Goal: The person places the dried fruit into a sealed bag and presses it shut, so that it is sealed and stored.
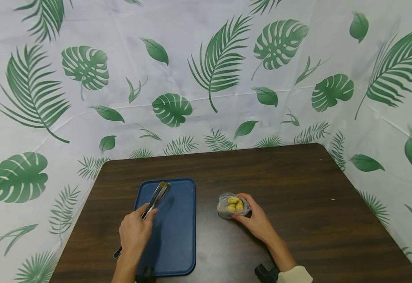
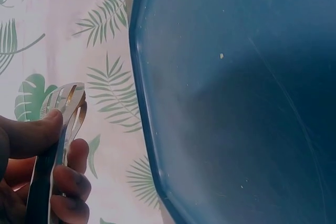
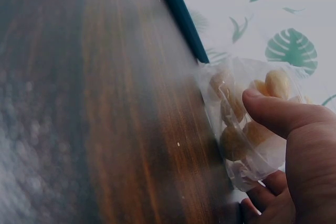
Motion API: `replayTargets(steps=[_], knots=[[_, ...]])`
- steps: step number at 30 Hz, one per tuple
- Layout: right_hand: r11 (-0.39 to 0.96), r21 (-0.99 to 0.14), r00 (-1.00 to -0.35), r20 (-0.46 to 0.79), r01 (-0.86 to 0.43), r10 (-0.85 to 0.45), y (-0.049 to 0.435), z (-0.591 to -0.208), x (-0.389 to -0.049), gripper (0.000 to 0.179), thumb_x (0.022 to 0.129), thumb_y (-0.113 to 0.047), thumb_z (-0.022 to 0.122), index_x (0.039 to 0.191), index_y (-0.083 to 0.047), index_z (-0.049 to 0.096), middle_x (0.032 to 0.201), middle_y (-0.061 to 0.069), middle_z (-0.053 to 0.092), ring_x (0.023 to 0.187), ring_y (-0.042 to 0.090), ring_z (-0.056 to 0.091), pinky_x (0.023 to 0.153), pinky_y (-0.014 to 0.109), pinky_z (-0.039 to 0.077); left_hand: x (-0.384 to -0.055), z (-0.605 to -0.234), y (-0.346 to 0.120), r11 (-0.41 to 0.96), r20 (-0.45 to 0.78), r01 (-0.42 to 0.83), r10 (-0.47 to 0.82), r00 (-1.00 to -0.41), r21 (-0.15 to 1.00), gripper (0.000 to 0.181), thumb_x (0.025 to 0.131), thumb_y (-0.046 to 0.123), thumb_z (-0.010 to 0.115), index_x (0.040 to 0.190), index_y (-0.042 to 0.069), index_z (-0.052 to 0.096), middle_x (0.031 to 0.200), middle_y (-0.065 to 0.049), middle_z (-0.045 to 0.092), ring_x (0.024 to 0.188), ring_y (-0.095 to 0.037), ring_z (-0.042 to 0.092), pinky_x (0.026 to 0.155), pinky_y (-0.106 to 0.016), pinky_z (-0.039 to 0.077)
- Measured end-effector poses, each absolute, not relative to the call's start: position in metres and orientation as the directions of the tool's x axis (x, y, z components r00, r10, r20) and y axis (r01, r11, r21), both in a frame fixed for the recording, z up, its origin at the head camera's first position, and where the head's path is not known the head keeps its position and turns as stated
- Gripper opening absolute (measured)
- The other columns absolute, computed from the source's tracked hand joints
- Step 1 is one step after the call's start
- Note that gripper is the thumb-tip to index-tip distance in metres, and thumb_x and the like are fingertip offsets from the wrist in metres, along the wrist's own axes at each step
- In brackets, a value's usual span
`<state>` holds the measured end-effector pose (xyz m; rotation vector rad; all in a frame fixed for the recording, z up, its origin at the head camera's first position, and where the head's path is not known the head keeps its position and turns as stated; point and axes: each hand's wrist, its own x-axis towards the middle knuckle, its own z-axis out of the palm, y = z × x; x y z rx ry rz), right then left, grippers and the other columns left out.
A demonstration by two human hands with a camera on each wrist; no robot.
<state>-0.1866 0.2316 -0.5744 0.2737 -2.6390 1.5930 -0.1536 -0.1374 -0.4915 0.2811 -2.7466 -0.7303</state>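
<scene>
My left hand (image 1: pixel 135 228) grips a pair of metal tongs (image 1: pixel 160 193) with dark handles. The tongs stand over the left part of a blue tray (image 1: pixel 177 239), heads pointing away from me, close together. In the left wrist view the thumb presses one arm of the tongs (image 2: pixel 73 106) and the fingers curl round the other side. To the right of the tray, my right hand (image 1: pixel 259 220) holds a clear plastic bag (image 1: pixel 222 207) between thumb and fingers. Several yellow oval pieces (image 1: pixel 233 201) lie inside it, and the bag's mouth faces up. Their exact kind is unclear.
The dark wooden table (image 1: pixel 297 188) runs back to a white cloth (image 1: pixel 177 23) printed with green leaves. A small pale scrap (image 1: pixel 332 199) lies on the table at the right. In the left wrist view, tiny crumbs (image 2: pixel 221 56) dot the tray.
</scene>
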Motion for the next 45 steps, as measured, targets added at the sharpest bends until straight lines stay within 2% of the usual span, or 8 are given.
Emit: replayTargets(steps=[8,23,31,39,42,45], knots=[[0.440,-0.882,-0.984,0.125,-0.169,-0.127,0.231,-0.572,-0.187,0.067,0.085,-0.033,0.086,0.142,-0.025,0.053,0.138,0.005,0.063,0.126,0.026,0.059,0.106,0.057,0.042,-0.154,-0.489,-0.135,0.853,0.257,-0.065,-0.227,-0.939,0.517,0.042,0.092,0.032,0.078,0.124,0.005,0.075,0.103,-0.027,0.076,0.091,-0.051,0.072,0.077,-0.064,0.053],[0.447,-0.882,-0.986,0.106,-0.152,-0.128,0.231,-0.572,-0.189,0.068,0.085,-0.035,0.086,0.144,-0.028,0.051,0.141,0.005,0.062,0.128,0.028,0.058,0.107,0.059,0.042,-0.154,-0.486,-0.131,0.852,0.252,-0.008,-0.164,-0.954,0.524,0.042,0.094,0.032,0.077,0.127,0.006,0.074,0.102,-0.022,0.078,0.088,-0.046,0.074,0.079,-0.063,0.054],[0.452,-0.878,-0.985,0.112,-0.159,-0.128,0.232,-0.573,-0.188,0.068,0.086,-0.036,0.085,0.144,-0.028,0.051,0.139,0.004,0.063,0.127,0.027,0.059,0.106,0.058,0.043,-0.157,-0.485,-0.126,0.855,0.276,0.048,-0.113,-0.955,0.517,0.037,0.092,0.030,0.078,0.123,0.009,0.076,0.097,-0.017,0.080,0.072,-0.032,0.071,0.070,-0.055,0.054],[0.446,-0.880,-0.985,0.118,-0.164,-0.130,0.232,-0.574,-0.188,0.067,0.085,-0.036,0.086,0.143,-0.028,0.052,0.139,0.004,0.063,0.127,0.026,0.059,0.107,0.057,0.042,-0.159,-0.488,-0.118,0.854,0.350,0.139,-0.053,-0.935,0.502,0.036,0.088,0.026,0.082,0.119,0.007,0.078,0.101,-0.016,0.080,0.082,-0.036,0.076,0.073,-0.056,0.056],[0.448,-0.879,-0.985,0.115,-0.161,-0.129,0.233,-0.574,-0.188,0.068,0.085,-0.036,0.086,0.143,-0.028,0.051,0.139,0.004,0.063,0.127,0.026,0.059,0.107,0.057,0.042,-0.159,-0.487,-0.115,0.860,0.360,0.152,-0.039,-0.932,0.487,0.036,0.088,0.026,0.083,0.118,0.008,0.079,0.097,-0.014,0.080,0.073,-0.030,0.073,0.068,-0.052,0.055],[0.451,-0.878,-0.985,0.115,-0.161,-0.128,0.233,-0.574,-0.187,0.068,0.085,-0.036,0.086,0.144,-0.028,0.051,0.140,0.004,0.063,0.127,0.026,0.059,0.106,0.057,0.042,-0.160,-0.487,-0.112,0.863,0.360,0.161,-0.026,-0.933,0.480,0.036,0.087,0.026,0.083,0.117,0.007,0.079,0.094,-0.013,0.080,0.062,-0.020,0.063,0.060,-0.041,0.050]])
